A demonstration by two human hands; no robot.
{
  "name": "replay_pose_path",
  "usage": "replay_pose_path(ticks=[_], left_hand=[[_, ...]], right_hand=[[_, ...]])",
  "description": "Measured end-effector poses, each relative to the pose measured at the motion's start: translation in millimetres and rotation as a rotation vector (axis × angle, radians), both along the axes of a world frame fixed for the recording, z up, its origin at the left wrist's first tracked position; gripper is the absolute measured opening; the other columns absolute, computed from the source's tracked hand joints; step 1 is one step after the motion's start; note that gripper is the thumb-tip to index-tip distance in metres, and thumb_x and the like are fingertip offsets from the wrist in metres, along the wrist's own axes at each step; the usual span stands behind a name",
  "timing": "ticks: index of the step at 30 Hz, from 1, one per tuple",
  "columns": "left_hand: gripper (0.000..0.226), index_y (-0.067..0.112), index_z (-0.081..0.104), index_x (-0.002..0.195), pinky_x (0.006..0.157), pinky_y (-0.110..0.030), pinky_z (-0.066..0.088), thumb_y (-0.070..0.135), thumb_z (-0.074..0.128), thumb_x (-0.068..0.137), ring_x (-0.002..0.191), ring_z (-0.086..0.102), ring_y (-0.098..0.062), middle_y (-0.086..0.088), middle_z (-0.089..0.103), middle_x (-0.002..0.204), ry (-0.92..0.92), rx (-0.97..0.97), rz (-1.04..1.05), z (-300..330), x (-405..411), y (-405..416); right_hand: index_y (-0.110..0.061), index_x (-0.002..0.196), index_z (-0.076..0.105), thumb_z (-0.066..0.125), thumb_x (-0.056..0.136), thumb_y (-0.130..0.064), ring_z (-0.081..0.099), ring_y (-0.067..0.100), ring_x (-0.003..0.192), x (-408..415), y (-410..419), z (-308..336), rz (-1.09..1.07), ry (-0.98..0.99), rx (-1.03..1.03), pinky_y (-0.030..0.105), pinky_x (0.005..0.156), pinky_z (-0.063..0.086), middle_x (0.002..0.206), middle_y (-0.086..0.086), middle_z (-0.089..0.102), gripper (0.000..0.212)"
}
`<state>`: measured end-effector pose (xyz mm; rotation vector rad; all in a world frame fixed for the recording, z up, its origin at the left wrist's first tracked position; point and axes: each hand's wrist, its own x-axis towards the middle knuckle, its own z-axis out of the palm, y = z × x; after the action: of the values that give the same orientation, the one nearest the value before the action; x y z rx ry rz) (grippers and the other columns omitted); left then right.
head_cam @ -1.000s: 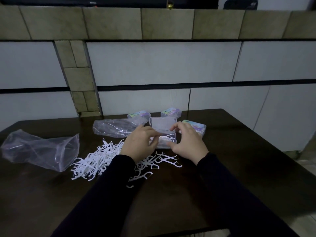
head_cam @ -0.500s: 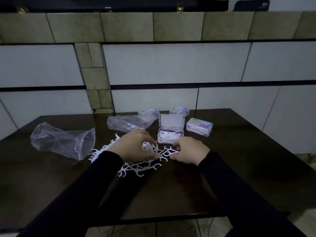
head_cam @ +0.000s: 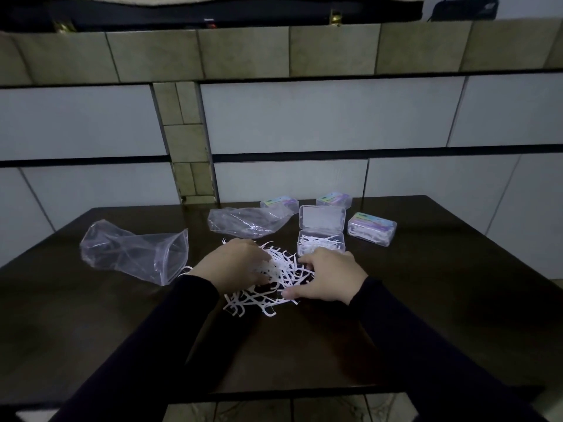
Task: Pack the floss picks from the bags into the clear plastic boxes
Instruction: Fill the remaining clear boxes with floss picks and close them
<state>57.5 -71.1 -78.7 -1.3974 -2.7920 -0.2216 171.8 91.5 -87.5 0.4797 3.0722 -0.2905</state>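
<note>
With my left hand (head_cam: 236, 264) and right hand (head_cam: 327, 280) curled into the loose floss picks (head_cam: 268, 287) at mid-frame, I was gathering a bunch, which I judged next needed lifting into the part-filled open box (head_cam: 321, 245) just above.

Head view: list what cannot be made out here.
- Left hand: its fingertips are buried in the floss picks, so any grip is unclear.
- Right hand: its palm faces down, hiding what it holds.
- Closed box: label print too small and dim to read.
- Open box: pick count indistinct, tangled.
</note>
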Motion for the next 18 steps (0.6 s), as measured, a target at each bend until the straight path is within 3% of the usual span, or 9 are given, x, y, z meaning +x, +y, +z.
replay_pose_path(ticks=[6,13,18], left_hand=[[0.038,0.031,0.062,0.125,0.098,-0.029,0.04,0.041,0.063,0.088,0.116,0.045,-0.014,0.003,0.055,0.123,0.019,0.009,0.085,-3,-1,4],[0.027,0.028,0.068,0.116,0.094,-0.034,0.048,0.03,0.064,0.089,0.109,0.056,-0.015,0.004,0.065,0.117,0.09,0.03,0.122,-6,4,9],[0.02,0.024,0.073,0.102,0.079,-0.032,0.053,0.031,0.057,0.091,0.093,0.061,-0.017,0.0,0.069,0.097,0.181,0.059,0.134,-6,11,14]], right_hand=[[-0.028,0.131,0.056,0.059,0.09,-0.045,0.05,0.017,0.122,-5,-3,1,0.003,0.049,-0.014,0.04,0.107,0.03,0.132,-0.006,0.057,0.044],[-0.026,0.121,0.063,0.058,0.092,-0.035,0.052,0.02,0.115,-5,0,1,-0.043,0.074,0.155,0.04,0.099,0.029,0.121,-0.002,0.062,0.031],[-0.024,0.11,0.067,0.059,0.092,-0.034,0.055,0.021,0.106,-6,0,-1,-0.079,0.107,0.235,0.041,0.093,0.029,0.108,-0.002,0.066,0.022]])
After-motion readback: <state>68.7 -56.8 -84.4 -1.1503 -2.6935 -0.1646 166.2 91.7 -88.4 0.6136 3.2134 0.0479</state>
